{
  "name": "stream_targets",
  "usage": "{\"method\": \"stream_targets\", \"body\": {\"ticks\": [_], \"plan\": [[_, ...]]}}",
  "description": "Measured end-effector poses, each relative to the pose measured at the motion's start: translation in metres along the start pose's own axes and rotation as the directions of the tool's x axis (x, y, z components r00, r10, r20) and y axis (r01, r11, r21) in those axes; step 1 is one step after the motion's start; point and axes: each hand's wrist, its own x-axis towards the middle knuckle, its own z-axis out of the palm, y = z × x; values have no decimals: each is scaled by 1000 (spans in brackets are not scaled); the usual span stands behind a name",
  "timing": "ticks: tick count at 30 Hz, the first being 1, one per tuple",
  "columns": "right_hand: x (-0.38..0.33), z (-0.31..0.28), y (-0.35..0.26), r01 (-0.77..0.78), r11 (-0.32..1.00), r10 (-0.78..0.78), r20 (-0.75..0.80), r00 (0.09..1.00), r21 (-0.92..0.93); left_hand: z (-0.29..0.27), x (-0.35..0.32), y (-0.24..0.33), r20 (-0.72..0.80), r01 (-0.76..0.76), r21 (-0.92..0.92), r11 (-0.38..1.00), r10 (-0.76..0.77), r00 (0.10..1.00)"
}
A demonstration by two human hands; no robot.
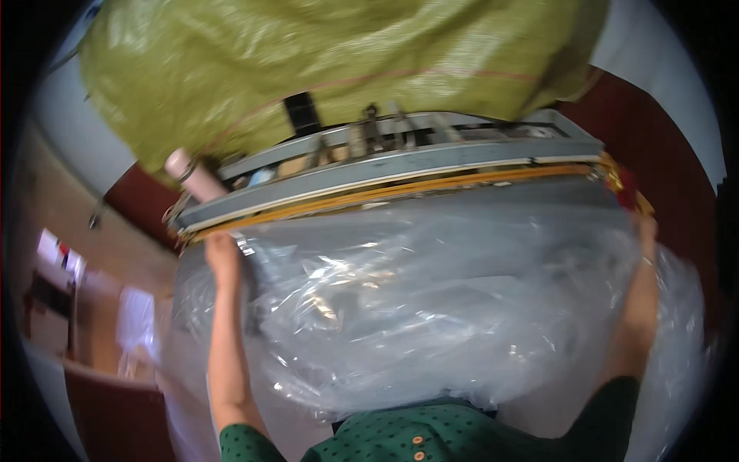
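Note:
A wide clear plastic sheet (pixel 416 308) lies crumpled and shiny over a grey table, reaching from the metal frame down to my body. At its far left corner my left hand (pixel 222 252) is closed on the sheet's edge, just below the orange strip (pixel 400 185). My right hand (pixel 645 229) is closed at the far right corner, seemingly on the same sheet; its fingers are partly blurred. Beside it is a red and yellow bundle (pixel 622 189). More of the sheet hangs down past my right forearm.
Behind the strip runs a long grey metal frame (pixel 400 160) with several tools and small items inside. A pink bottle (pixel 195 176) leans at its left end. A large yellow-green woven sack (pixel 346 61) bulges behind. A doorway (pixel 100 285) opens at the left.

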Motion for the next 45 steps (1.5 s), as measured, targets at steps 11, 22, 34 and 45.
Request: {"method": "stream_targets", "body": {"ticks": [11, 22, 34, 45], "plan": [[-47, -66, -169, 327, 431, 246, -458, 854, 841, 28, 9, -110, -110, 150, -62, 987, -156, 982], [-15, -62, -219, 322, 262, 290, -393, 873, 910, 50, 49, -146, -42, 206, -299, 932, -228, 973], [-17, -59, -212, 257, 168, 332, -300, 894, 952, 37, 42, -122, -59, 333, -491, 805, -413, 909], [-18, -185, -234, 331, 525, 234, -507, 829, 784, -27, 27, -56, 252, 285, -588, 757, -164, 954]]}}
